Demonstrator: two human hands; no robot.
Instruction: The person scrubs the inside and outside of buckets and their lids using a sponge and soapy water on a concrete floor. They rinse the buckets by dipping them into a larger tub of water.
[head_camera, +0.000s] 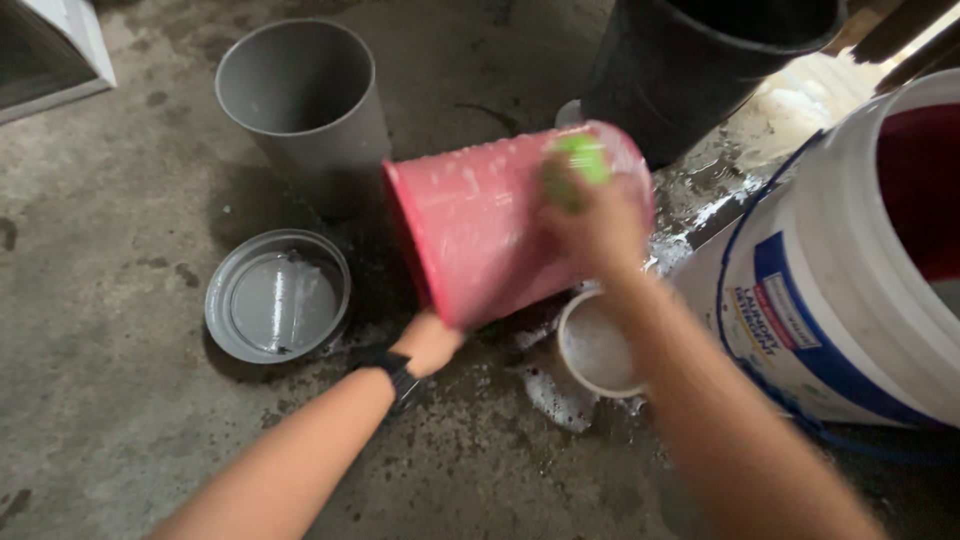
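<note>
Your fingers are split between two jobs: those of your left hand (428, 343) curl under the lower rim of the tilted pink plastic bucket (500, 225), gripping it from below, while those of your right hand (595, 225) are closed over a bright green scrubbing sponge (580, 160) pressed to the bucket's soapy outer wall. The right hand is blurred, so exactly how tightly it closes is hard to read.

To scrub well, I'd judge you should keep the left grip firm at the rim so the bucket does not roll, turn it a little at a time, and work the sponge in overlapping strokes across the sudsy side.

Just beside your right forearm, a small white round bowl (598, 348) sits on the wet concrete floor (100, 300), holding what looks like foamy water. To its right stands a large white plastic pail with a blue label (830, 290), its inside dark red. To the left lies a grey round lid (277, 295), wet on top. Farther off stand an open grey plastic bin (305, 100), which looks empty, and a black tub (700, 60) whose contents are hidden.
</note>
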